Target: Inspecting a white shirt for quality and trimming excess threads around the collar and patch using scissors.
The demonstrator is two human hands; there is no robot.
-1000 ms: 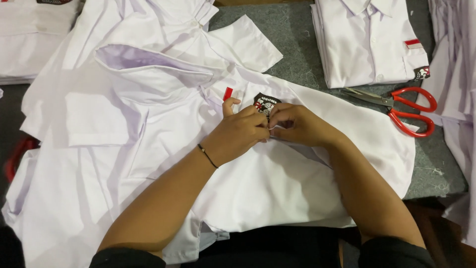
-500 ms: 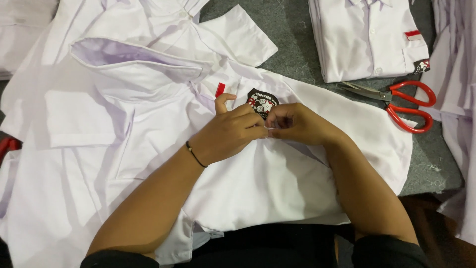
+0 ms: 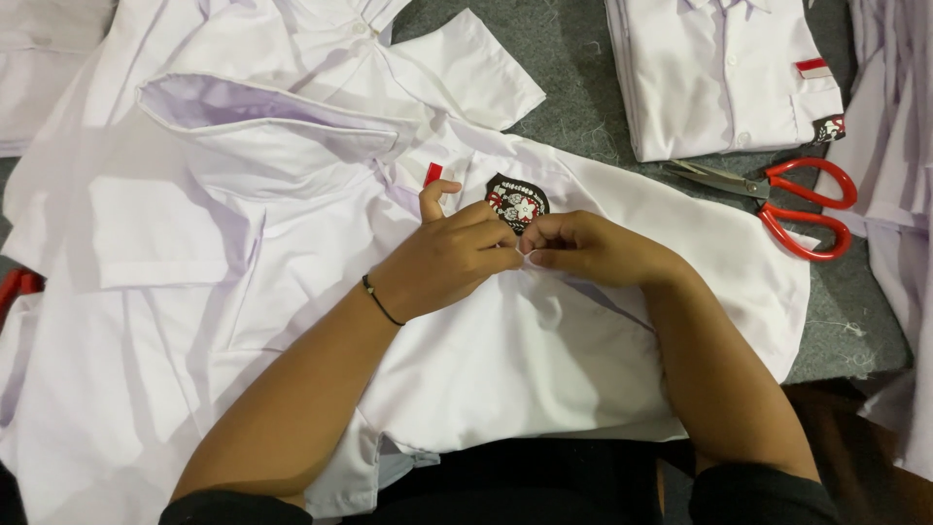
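A white school shirt (image 3: 544,369) lies spread on a grey felt table (image 3: 573,58); the left hand (image 3: 442,262) and right hand (image 3: 588,248) meet just below its black embroidered badge (image 3: 516,202), fingertips closed, pinching a small fold of cloth; the fabric looks light, soft and limp, best taken by pinching near the badge; red-handled scissors (image 3: 797,209) lie to the right.

A single head-worn camera looks steeply down, close over the grey table (image 3: 583,58), seemingly tilted slightly forward.
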